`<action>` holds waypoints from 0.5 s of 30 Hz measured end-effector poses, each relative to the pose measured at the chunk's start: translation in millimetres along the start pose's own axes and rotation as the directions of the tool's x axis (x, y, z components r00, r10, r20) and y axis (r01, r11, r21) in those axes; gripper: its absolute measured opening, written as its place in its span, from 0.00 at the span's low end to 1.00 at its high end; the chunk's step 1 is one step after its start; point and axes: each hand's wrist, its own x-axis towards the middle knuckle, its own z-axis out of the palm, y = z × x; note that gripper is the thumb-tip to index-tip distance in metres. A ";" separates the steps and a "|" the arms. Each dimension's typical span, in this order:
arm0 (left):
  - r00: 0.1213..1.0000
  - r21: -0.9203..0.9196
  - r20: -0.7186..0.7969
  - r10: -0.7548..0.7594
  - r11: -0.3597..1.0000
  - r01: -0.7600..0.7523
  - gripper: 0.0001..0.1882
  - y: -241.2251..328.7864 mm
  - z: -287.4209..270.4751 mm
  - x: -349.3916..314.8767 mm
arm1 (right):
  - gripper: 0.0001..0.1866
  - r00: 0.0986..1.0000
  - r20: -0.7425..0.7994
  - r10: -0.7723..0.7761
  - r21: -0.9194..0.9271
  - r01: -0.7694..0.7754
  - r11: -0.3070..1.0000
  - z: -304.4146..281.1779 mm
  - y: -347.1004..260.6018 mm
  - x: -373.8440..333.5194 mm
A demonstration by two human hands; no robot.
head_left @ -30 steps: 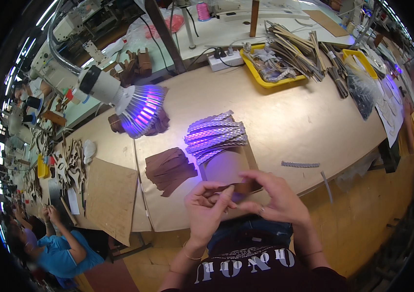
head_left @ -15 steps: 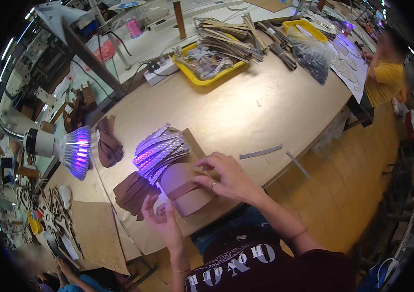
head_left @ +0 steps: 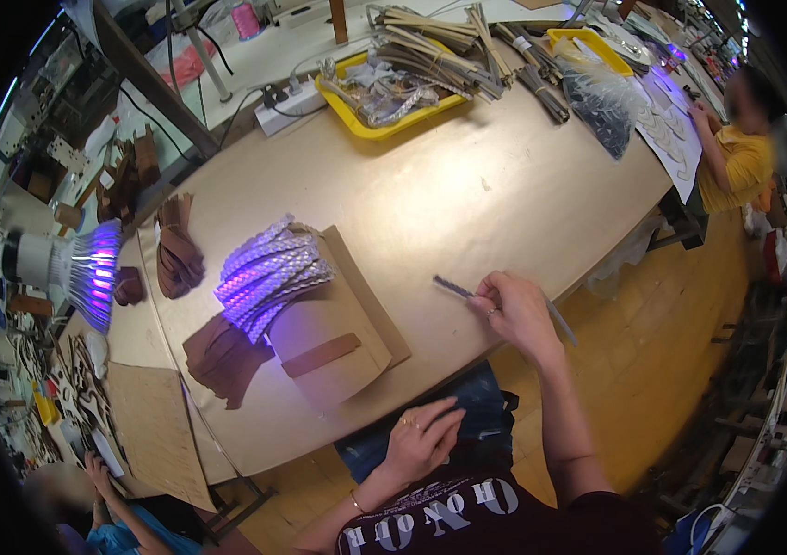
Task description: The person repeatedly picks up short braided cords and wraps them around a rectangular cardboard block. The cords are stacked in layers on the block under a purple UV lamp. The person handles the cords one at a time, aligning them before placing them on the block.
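White lettering (head_left: 432,520) (large) near left hand (head_left: 421,440)

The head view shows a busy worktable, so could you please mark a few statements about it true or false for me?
1. The right hand touches a grey braided strip. True.
2. The left hand rests on the silvery braided bundle. False: it is over the person's lap, apart from the bundle.
3. A brown strip lies on a tan board. True.
4. The yellow tray beside the power strip is empty. False: it holds a jumble of pieces.
5. The thread spool is green. False: it is pink.
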 end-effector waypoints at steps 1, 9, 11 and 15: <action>0.996 -0.035 -0.023 -0.083 0.996 0.082 0.16 0.8 4.4 7.7 | 0.08 0.997 0.072 0.023 0.219 -0.038 0.975 3.5 -2.5 -2.4; 0.738 -0.822 0.225 -0.636 0.283 0.495 0.19 -5.9 4.7 41.8 | 0.36 0.975 0.201 0.098 0.929 -0.221 0.297 30.1 -24.1 -35.4; 0.685 -0.830 0.316 -0.656 0.158 0.535 0.18 -7.5 -2.6 42.5 | 0.41 0.982 0.100 0.160 0.936 -0.147 0.320 33.8 -28.2 -41.1; 0.658 -0.859 0.312 -0.685 0.093 0.503 0.16 -4.7 -6.0 40.2 | 0.46 0.969 -0.049 0.242 0.916 -0.052 0.397 38.6 -32.0 -46.4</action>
